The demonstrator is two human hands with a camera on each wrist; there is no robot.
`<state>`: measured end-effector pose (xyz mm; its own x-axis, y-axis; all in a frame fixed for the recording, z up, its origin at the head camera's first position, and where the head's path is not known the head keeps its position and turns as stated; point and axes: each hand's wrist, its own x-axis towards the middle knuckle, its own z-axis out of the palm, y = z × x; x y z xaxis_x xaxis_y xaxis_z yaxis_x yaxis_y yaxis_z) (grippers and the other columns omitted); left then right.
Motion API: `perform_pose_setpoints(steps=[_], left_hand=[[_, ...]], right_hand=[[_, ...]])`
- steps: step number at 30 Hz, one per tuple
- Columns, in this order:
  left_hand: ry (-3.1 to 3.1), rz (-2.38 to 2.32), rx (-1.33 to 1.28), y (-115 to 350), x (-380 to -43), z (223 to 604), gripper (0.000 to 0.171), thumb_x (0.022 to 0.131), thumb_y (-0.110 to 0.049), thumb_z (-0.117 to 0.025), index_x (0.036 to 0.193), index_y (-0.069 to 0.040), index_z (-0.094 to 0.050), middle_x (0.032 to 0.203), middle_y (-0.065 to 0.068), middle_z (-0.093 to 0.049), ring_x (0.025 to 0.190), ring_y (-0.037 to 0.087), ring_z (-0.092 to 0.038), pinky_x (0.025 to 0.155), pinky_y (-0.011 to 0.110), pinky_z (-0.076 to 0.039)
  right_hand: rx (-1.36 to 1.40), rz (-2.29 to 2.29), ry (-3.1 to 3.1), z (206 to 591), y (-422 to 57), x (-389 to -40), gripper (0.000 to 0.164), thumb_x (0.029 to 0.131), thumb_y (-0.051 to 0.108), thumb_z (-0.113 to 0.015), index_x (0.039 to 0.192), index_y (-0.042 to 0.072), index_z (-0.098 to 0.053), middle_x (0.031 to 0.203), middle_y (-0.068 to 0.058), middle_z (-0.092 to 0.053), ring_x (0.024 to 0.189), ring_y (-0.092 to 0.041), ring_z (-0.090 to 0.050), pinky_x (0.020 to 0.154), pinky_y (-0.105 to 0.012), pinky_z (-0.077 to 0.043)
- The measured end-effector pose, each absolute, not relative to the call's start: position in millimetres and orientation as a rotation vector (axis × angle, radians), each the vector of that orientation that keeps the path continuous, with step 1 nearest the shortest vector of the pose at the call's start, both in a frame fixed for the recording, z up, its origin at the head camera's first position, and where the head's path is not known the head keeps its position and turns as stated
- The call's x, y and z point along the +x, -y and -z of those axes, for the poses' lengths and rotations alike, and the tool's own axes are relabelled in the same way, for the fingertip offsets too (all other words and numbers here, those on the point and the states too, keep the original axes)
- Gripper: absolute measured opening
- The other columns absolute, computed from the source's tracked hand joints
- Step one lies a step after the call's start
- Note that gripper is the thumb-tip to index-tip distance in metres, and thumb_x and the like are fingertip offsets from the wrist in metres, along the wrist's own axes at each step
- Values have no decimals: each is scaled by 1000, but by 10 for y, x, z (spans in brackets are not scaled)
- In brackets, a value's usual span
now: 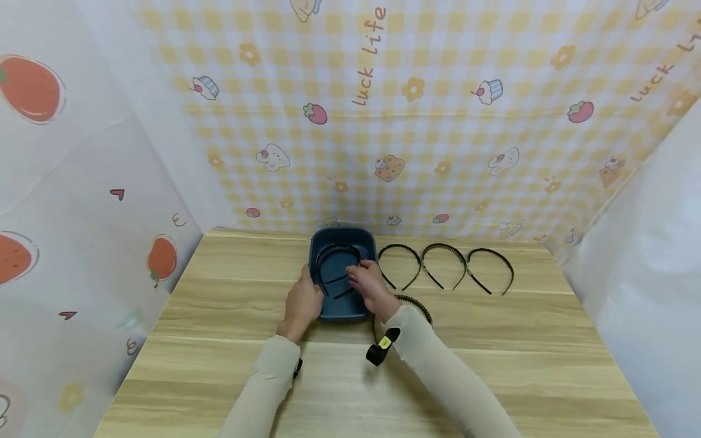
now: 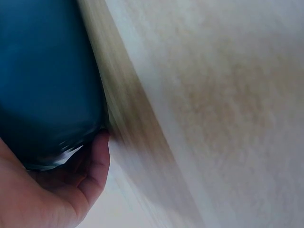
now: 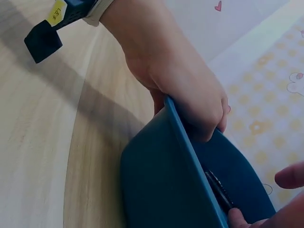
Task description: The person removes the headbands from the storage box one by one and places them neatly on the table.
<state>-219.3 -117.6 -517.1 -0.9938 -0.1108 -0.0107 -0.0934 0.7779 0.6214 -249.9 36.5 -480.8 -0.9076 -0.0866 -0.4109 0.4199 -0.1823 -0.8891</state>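
Observation:
A dark blue plastic bin [image 1: 342, 317] stands at the back of the table, in front of the person. My left hand [image 1: 304, 299] grips its left wall, and the right wrist view shows the hand hooked over the rim. Inside the bin lies a black headband [image 1: 337, 246], arch toward the back. Two more thin black band ends [image 1: 338, 280] point left from under my right hand [image 1: 373, 285], which reaches over the right rim. In the right wrist view its thumb [image 3: 237, 219] touches a black band in the bin, with another finger spread away from it.
Three black headbands [image 1: 441, 246] lie in a row right of the bin, ends toward the person. Another toothed headband [image 1: 416, 302] lies nearer, partly hidden by the right wrist. A patterned cloth [image 1: 339, 146] hangs behind the wooden table [image 1: 208, 340].

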Motion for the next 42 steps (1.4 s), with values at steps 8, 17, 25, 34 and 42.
perform_pose_setpoints(steps=[8,17,25,34,42], left_hand=[[2935,993,177,1171,-2213,5198,58,87,-13,-45,139,2,-24,82,18,-61,55,21,-52,51,36,-43],[2921,960,147,1151,-2222,5194,58,87,-12,-45,138,4,-24,90,19,-61,62,23,-55,58,39,-45],[2948,999,171,1168,-2204,5190,60,87,-12,-44,140,2,-21,70,10,-56,50,19,-48,45,31,-37],[2940,969,159,1200,-2185,5162,59,86,-10,-42,139,3,-21,63,7,-51,47,20,-45,41,31,-33],[2958,987,178,1157,-2194,5175,59,87,-11,-40,141,1,-18,58,6,-49,44,19,-43,40,30,-32]], right_hand=[[466,2243,-1674,4819,-281,-2616,61,90,9,-51,140,-2,-17,125,-21,-45,114,-32,-47,94,-39,-38],[542,2114,-2104,4880,-228,-2736,27,83,12,-63,103,1,-49,87,-15,-65,78,-29,-65,72,-39,-51],[504,2018,-2258,4875,-260,-2760,17,78,6,-67,89,2,-55,80,-12,-65,60,-18,-64,67,-39,-52],[461,2014,-2154,4771,-361,-2691,15,79,7,-65,92,3,-58,85,-17,-66,66,-23,-65,60,-36,-52],[428,2007,-2113,4704,-539,-2630,15,81,7,-64,95,3,-59,97,-23,-63,66,-19,-65,56,-31,-52]])
